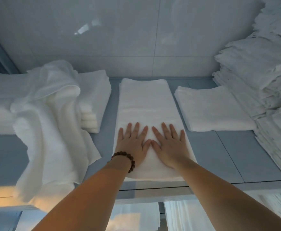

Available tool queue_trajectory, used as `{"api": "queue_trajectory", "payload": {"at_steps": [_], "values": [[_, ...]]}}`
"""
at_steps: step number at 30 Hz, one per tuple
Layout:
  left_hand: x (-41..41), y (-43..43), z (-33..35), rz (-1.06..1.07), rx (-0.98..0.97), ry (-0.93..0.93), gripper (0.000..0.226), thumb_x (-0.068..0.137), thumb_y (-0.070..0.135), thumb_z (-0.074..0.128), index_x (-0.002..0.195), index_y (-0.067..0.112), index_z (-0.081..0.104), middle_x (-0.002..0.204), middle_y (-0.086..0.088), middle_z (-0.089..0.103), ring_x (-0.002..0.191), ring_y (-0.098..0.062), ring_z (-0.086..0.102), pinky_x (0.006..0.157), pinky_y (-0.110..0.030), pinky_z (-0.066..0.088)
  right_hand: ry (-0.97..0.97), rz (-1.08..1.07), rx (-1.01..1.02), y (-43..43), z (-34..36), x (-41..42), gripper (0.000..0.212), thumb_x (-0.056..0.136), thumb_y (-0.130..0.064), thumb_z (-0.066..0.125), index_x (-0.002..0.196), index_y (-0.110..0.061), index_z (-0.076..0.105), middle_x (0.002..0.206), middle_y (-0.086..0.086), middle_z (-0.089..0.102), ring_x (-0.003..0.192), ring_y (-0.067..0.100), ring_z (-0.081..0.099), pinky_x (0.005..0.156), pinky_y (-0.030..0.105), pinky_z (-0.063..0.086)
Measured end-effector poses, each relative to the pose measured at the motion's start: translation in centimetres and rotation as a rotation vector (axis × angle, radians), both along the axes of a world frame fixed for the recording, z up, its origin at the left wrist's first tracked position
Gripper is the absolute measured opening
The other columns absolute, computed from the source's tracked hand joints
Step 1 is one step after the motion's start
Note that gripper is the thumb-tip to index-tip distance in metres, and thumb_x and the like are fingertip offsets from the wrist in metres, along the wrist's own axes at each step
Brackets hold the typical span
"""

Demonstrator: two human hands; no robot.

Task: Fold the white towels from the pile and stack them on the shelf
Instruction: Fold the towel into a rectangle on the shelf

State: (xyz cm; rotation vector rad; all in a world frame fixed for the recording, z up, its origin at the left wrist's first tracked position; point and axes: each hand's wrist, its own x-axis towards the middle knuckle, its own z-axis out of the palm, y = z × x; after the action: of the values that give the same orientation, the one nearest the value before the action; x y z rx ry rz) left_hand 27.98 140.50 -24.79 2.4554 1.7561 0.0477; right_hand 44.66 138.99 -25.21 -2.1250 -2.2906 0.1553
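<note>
Head view is looking down onto the pale blue shelf (219, 155), with a glossy tiled wall (119, 39) running along its far side.

At the far left a crumpled towel (53, 114) is lying unfolded, draping over a low stack of folded towels (93, 97) and spilling toward the near edge. This looks like the next piece waiting to be folded.

In the middle a long towel (144, 100) is stretching from the near edge toward the wall, already folded into a narrow strip. The left hand (133, 144), wearing a bead bracelet (124, 158) at the wrist, is pressing flat on its near half, fingers straight and spread, gripping nothing. Just beside it the right hand (171, 147) is doing the same, thumbs almost touching.

To my eye the person is smoothing the strip before the cross fold. The next move is probably calling for both hands to take one short end and carry it over to the other, keeping the edges lined up.

Right of the strip a single folded towel (213, 109) is lying flat, perhaps starting a new stack. At the far right a tall heap of white linen (256, 80) is rising against the wall.
</note>
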Motion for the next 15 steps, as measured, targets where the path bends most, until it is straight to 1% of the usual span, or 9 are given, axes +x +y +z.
{"api": "queue_trajectory", "payload": {"at_steps": [4, 6, 7, 10, 12, 15], "values": [[-0.3, -1.4, 0.8, -0.041, -0.052, 0.054, 0.057, 0.096, 0.051, 0.007, 0.148, 0.032, -0.009, 0.156, 0.0, -0.021, 0.141, -0.025, -0.024, 0.115, -0.052, -0.009, 0.015, 0.04, -0.054, -1.3, 0.9, 0.2, 0.057, 0.094, -0.057, 0.006, 0.146, -0.041, -0.009, 0.157, -0.003, -0.019, 0.144, 0.022, -0.021, 0.115, 0.055, -0.008], [-0.5, -3.2, 0.8, -0.035, 0.012, 0.041, 0.056, 0.096, 0.049, 0.01, 0.148, 0.033, -0.003, 0.155, 0.0, -0.024, 0.139, -0.026, -0.028, 0.114, -0.053, -0.011, 0.03, 0.064, -0.029, -3.1, 1.3, 0.2, 0.055, 0.096, -0.054, 0.013, 0.146, -0.042, -0.006, 0.156, -0.007, -0.022, 0.143, 0.021, -0.023, 0.114, 0.056, -0.011], [-0.7, -4.2, 0.7, -0.025, 0.034, 0.024, 0.056, 0.095, 0.051, 0.008, 0.148, 0.034, -0.002, 0.154, 0.001, -0.025, 0.139, -0.026, -0.03, 0.114, -0.052, -0.012, 0.031, 0.087, -0.016, -4.0, 1.4, 0.0, 0.055, 0.096, -0.054, 0.014, 0.146, -0.043, -0.007, 0.153, -0.01, -0.025, 0.142, 0.02, -0.025, 0.113, 0.056, -0.013], [-1.5, -6.8, 0.0, -0.02, -0.022, -0.002, 0.06, 0.089, 0.059, -0.002, 0.145, 0.04, -0.011, 0.154, 0.004, -0.025, 0.139, -0.023, -0.029, 0.115, -0.047, -0.012, 0.014, 0.15, -0.086, -6.3, 1.4, 0.1, 0.055, 0.092, -0.059, 0.005, 0.142, -0.048, -0.015, 0.149, -0.016, -0.031, 0.141, 0.017, -0.029, 0.113, 0.054, -0.015], [-2.4, -7.7, -0.4, -0.045, -0.027, 0.015, 0.061, 0.087, 0.061, -0.006, 0.143, 0.041, -0.018, 0.155, 0.004, -0.023, 0.14, -0.021, -0.027, 0.116, -0.044, -0.012, -0.013, 0.156, -0.107, -7.2, 1.2, 0.8, 0.055, 0.09, -0.061, 0.0, 0.139, -0.048, -0.022, 0.152, -0.015, -0.027, 0.141, 0.016, -0.029, 0.115, 0.049, -0.016], [-3.4, -8.5, -0.6, -0.076, -0.017, -0.002, 0.066, 0.08, 0.065, -0.017, 0.142, 0.041, -0.021, 0.154, 0.005, -0.024, 0.139, -0.019, -0.029, 0.116, -0.04, -0.012, -0.019, 0.136, -0.077, -8.4, 1.2, 2.0, 0.055, 0.086, -0.063, -0.008, 0.135, -0.048, -0.028, 0.155, -0.01, -0.024, 0.141, 0.018, -0.028, 0.116, 0.042, -0.016]]}}
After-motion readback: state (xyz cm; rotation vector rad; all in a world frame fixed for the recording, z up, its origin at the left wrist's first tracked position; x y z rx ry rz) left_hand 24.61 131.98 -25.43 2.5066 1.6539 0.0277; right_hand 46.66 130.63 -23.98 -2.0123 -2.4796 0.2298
